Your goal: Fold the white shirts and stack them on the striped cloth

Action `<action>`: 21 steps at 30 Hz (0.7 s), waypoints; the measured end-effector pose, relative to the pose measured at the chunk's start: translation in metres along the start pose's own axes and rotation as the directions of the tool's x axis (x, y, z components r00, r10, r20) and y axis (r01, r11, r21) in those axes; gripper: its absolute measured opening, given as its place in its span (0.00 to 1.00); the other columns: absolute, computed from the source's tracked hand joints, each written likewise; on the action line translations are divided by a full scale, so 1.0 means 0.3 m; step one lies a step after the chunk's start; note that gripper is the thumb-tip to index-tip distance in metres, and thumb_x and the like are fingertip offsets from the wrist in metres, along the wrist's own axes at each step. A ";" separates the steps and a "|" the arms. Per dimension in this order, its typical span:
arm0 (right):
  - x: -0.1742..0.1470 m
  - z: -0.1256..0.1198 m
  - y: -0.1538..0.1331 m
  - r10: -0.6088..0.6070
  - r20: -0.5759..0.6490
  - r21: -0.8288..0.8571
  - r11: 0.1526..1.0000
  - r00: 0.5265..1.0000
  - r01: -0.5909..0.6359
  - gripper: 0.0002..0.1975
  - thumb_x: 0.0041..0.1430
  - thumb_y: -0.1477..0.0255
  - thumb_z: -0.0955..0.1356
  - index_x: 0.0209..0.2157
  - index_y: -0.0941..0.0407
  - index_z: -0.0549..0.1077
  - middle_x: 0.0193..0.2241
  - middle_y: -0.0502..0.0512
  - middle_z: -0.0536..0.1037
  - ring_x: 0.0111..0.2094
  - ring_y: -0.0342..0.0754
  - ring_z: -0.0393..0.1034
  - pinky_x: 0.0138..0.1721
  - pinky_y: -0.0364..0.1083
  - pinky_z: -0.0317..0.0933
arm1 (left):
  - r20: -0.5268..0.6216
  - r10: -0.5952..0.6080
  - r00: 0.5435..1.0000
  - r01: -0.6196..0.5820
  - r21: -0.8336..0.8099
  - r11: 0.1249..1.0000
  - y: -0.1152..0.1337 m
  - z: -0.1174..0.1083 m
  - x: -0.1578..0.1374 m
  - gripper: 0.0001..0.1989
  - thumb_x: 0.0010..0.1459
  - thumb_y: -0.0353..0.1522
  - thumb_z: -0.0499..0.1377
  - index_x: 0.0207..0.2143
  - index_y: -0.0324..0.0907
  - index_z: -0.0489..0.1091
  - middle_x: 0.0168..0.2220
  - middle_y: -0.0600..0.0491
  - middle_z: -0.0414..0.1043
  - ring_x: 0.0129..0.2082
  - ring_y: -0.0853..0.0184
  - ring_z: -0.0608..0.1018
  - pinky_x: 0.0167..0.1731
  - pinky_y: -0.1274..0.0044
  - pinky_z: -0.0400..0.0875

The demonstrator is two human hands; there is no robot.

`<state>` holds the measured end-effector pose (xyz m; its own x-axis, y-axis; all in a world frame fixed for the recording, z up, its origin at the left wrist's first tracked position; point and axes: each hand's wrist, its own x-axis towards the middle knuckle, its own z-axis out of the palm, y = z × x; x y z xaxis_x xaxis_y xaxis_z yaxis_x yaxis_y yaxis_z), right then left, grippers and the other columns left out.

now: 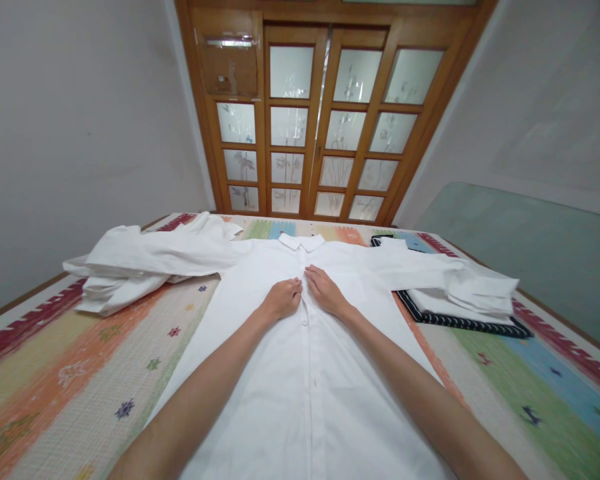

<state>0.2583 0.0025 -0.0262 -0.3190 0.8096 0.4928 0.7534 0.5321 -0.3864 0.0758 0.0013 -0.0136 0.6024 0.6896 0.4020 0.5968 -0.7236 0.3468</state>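
Note:
A white button-up shirt [270, 400] lies face up and spread out, its collar [303, 243] at the far end and its sleeves out to both sides. At the upper chest, my left hand [284, 298] is closed, its bent fingers pinching the front button strip. Just right of it, my right hand [323, 289] has its fingertips on the same strip, a little nearer the collar. The exact button or buttonhole between the fingers is hidden. Below the hands, the strip runs down the middle with small buttons showing.
A striped, patterned cover [145, 353] lies under the shirt. Crumpled white cloth [115, 297] is under the left-hand sleeve. Folded black-and-white striped cloth [470, 322] sits under the right-hand sleeve. Beyond stand wooden doors [325, 127] with glass panes; walls flank both sides.

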 end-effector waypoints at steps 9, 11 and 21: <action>0.082 0.054 0.036 0.059 0.226 -0.168 0.986 0.972 -0.021 0.24 0.68 0.69 0.54 0.61 0.60 0.64 0.63 0.65 0.63 0.65 0.54 0.52 0.63 0.59 0.48 | -0.005 -0.055 0.998 0.055 0.065 0.996 0.023 -0.005 -0.008 0.11 0.56 0.24 0.53 0.32 0.43 0.74 0.43 0.48 0.79 0.43 0.63 0.80 0.48 0.72 0.72; 0.101 0.059 0.042 0.072 0.224 -0.182 0.983 0.972 -0.031 0.24 0.69 0.69 0.54 0.62 0.57 0.63 0.63 0.62 0.62 0.65 0.54 0.52 0.63 0.60 0.48 | -0.003 -0.094 0.996 0.094 0.088 0.992 0.030 -0.008 -0.008 0.10 0.57 0.25 0.52 0.33 0.43 0.73 0.42 0.48 0.79 0.41 0.63 0.80 0.46 0.72 0.72; 0.096 0.047 0.003 0.142 0.253 -0.240 0.967 0.957 -0.080 0.25 0.69 0.67 0.54 0.64 0.57 0.60 0.66 0.61 0.56 0.67 0.56 0.49 0.64 0.60 0.45 | -0.020 -0.305 0.952 0.304 0.157 0.939 0.014 0.003 0.008 0.20 0.62 0.30 0.49 0.56 0.41 0.65 0.60 0.44 0.66 0.62 0.58 0.65 0.61 0.64 0.56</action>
<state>0.2417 0.0299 -0.0233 -0.3438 0.9131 0.2193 0.8924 0.3904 -0.2264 0.0803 0.0000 -0.0120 0.3810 0.8768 0.2935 0.8274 -0.4650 0.3149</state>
